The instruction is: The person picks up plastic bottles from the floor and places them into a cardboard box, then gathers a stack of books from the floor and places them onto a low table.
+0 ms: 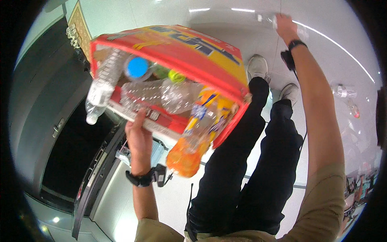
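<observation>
My left hand grips the near edge of a red and yellow cardboard box, its thumb over the rim. The box is tilted, its opening towards me. Inside lie a clear plastic bottle, a container with a blue cap and something with a yellow-green cap. Another clear bottle leans out at the left, and a bottle with an orange lower part sticks out at the right. At the top right, my right hand is closed around a clear plastic bottle, blurred.
Clear bottles lie on the glossy floor at the right, beside my right arm. An open dark door stands at the left, near a patterned mat. My shoes are beyond the box. A cluttered heap shows at the lower right.
</observation>
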Demonstrator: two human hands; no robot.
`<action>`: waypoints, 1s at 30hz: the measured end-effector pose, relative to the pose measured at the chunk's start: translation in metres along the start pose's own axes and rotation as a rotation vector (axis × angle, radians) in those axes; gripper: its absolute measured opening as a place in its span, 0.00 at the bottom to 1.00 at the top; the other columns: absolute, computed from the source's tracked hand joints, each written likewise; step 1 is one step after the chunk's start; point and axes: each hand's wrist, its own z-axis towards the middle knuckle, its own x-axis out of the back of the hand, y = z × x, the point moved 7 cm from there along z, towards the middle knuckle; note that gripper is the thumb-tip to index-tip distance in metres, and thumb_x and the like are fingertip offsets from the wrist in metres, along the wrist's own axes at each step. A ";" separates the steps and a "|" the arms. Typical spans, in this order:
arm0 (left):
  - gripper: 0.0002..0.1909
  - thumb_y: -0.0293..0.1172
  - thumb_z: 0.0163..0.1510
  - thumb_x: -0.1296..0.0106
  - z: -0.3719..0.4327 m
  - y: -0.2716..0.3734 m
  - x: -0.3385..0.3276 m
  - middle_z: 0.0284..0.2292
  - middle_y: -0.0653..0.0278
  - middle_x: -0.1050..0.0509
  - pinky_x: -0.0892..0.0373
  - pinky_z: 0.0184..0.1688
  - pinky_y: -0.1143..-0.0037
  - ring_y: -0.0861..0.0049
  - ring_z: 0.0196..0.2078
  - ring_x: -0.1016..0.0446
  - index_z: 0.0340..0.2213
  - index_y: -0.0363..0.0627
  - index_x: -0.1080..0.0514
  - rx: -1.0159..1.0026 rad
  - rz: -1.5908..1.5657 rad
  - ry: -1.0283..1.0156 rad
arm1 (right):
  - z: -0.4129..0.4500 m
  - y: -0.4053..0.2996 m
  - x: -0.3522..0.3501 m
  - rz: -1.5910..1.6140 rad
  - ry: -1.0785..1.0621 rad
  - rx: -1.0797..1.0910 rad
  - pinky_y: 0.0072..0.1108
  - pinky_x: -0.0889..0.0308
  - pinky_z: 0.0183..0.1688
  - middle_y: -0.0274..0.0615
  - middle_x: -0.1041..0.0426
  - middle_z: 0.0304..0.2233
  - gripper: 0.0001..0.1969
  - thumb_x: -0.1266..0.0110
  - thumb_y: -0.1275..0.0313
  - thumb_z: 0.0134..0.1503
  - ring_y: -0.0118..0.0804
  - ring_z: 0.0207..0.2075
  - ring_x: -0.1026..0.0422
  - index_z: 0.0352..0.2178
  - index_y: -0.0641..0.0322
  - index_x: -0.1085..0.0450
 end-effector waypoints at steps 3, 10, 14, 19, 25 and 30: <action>0.09 0.25 0.49 0.53 -0.047 0.069 -0.108 0.31 0.63 0.30 0.34 0.35 0.77 0.78 0.33 0.31 0.33 0.36 0.35 0.118 -0.053 0.138 | 0.003 0.063 0.091 0.566 -0.328 -0.105 0.28 0.33 0.36 0.46 0.37 0.40 0.37 0.42 0.61 0.39 0.39 0.40 0.35 0.49 0.63 0.48; 0.10 0.31 0.48 0.50 -0.012 0.044 -0.159 0.27 0.62 0.30 0.31 0.30 0.74 0.77 0.28 0.29 0.28 0.36 0.34 0.187 -0.060 0.084 | -0.103 0.099 0.355 1.743 -0.118 0.034 0.24 0.32 0.36 0.54 0.37 0.42 0.43 0.43 0.66 0.43 0.36 0.32 0.29 0.53 0.70 0.62; 0.12 0.32 0.48 0.50 0.004 0.024 -0.154 0.27 0.60 0.29 0.30 0.32 0.73 0.75 0.28 0.29 0.29 0.34 0.34 0.234 -0.020 0.109 | -0.120 0.004 0.418 1.481 -0.256 0.464 0.25 0.37 0.43 0.44 0.35 0.42 0.34 0.41 0.67 0.40 0.35 0.40 0.33 0.48 0.62 0.47; 0.12 0.32 0.48 0.51 0.015 0.028 -0.167 0.28 0.59 0.29 0.29 0.30 0.75 0.75 0.27 0.29 0.31 0.34 0.34 0.251 -0.031 0.088 | -0.112 -0.126 0.399 0.921 -0.066 0.683 0.29 0.35 0.40 0.45 0.39 0.39 0.32 0.41 0.68 0.37 0.43 0.43 0.37 0.45 0.61 0.44; 0.11 0.33 0.48 0.51 0.017 0.030 -0.180 0.26 0.63 0.29 0.30 0.29 0.77 0.79 0.26 0.29 0.29 0.36 0.33 0.243 -0.092 0.097 | -0.101 -0.187 0.335 0.497 -0.052 0.652 0.27 0.32 0.34 0.47 0.44 0.40 0.32 0.43 0.71 0.38 0.45 0.43 0.41 0.46 0.65 0.47; 0.16 0.39 0.44 0.45 0.028 0.025 -0.180 0.19 0.68 0.34 0.36 0.20 0.81 0.84 0.19 0.37 0.20 0.38 0.34 0.188 0.230 0.088 | -0.092 -0.168 0.329 0.493 0.002 0.459 0.28 0.34 0.37 0.49 0.44 0.40 0.35 0.47 0.73 0.40 0.48 0.42 0.41 0.50 0.66 0.53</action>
